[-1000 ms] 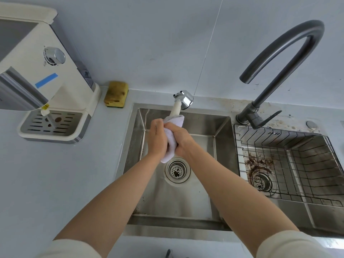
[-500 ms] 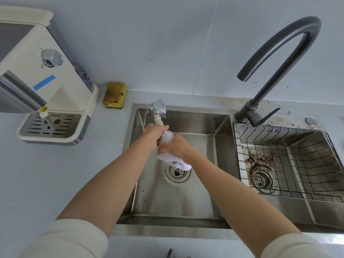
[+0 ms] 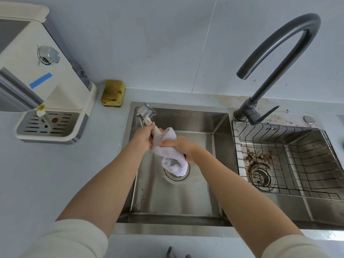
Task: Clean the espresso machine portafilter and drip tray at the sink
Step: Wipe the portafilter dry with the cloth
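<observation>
Left hand [image 3: 144, 138] has a grip on the portafilter [image 3: 149, 116] handle, metal head poking out just past the fingers, over the sink [image 3: 219, 127]. Right hand [image 3: 183, 148] is clenched on a white cloth [image 3: 171, 157] bunched against the handle, tail hanging below.

Bright, even, soft light with faint shadows; sharp focus, wide-angle bending toward the edges.

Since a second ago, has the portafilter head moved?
Yes. The portafilter head has swung left: it was over the middle of the basin's back wall, and now sits at the back-left corner of the sink, nearer the sponge.
</observation>
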`<state>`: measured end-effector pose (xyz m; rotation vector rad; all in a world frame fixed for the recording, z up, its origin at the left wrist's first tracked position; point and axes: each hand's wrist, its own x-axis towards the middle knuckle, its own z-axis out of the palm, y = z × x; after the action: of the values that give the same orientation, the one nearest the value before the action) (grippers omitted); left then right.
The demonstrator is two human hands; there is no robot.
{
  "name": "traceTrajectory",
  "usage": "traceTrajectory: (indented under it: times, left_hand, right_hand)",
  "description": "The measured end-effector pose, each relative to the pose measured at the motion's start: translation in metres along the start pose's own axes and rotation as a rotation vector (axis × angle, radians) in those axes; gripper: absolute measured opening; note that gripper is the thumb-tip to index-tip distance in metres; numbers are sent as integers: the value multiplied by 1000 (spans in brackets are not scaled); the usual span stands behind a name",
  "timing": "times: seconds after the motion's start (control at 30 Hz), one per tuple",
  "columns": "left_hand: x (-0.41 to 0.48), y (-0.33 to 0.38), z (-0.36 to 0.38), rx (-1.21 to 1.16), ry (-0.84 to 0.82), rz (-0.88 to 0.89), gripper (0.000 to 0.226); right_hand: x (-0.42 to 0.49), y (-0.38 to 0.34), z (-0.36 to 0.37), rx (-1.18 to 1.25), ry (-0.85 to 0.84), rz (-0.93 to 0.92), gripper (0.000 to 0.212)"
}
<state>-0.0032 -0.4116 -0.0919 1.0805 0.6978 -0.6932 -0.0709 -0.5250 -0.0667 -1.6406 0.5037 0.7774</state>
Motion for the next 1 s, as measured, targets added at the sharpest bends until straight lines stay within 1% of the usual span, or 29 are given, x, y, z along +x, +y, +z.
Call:
traceTrajectory:
  times: [0.07, 0.17, 0.23, 0.33, 0.37, 0.5, 0.6, 0.63, 0.7, 0.73, 0.8, 0.83, 0.9, 0.93, 1.0]
  left_hand:
    - [1, 1, -3, -98, -47, 6, 15]
    - [0, 4, -8, -168, -122, 26, 18]
    - [-2, 6, -13, -172, -164, 28, 19]
    - [-6, 6, -20, -129, -189, 17, 17]
    - [-8, 5, -23, -119, -195, -2, 17]
    - [-17, -4, -32, 61, -237, -54, 13]
    - [-23, -15, -35, 199, -257, -44, 4]
    - [-25, -19, -35, 256, -267, -26, 5]
    - [-29, -24, -35, 366, -289, 6, 16]
    - [-30, -27, -34, 411, -297, 14, 22]
    - [-33, -30, -33, 482, -310, 14, 31]
    - [-34, -31, -31, 513, -318, 14, 34]
    - [-36, -33, -29, 574, -338, 23, 39]
    - [-37, -33, -28, 597, -347, 26, 40]
    - [-38, -33, -27, 625, -360, 27, 39]
  right_hand:
    - [1, 1, -7, 144, -20, 0, 57]
    - [1, 4, -16, 237, -73, 22, 54]
    - [0, 5, -21, 261, -67, 24, 53]
    - [-1, 3, -32, 324, 28, 16, 32]
    - [-1, 1, -36, 344, 64, 6, 29]
    - [-1, -6, -53, 443, 151, 8, 29]
    - [-5, -17, -62, 481, 141, 7, 22]
    - [-7, -20, -64, 478, 126, -12, 24]
    - [-7, -26, -69, 449, 132, -65, 53]
    - [-7, -29, -70, 436, 143, -98, 62]
    - [-6, -33, -71, 356, 181, -162, 60]
    - [-6, -35, -71, 272, 198, -179, 63]
    - [-7, -39, -68, 33, 233, -221, 70]
    - [-7, -41, -65, -111, 258, -262, 70]
    - [-8, -42, -59, -410, 301, -343, 63]
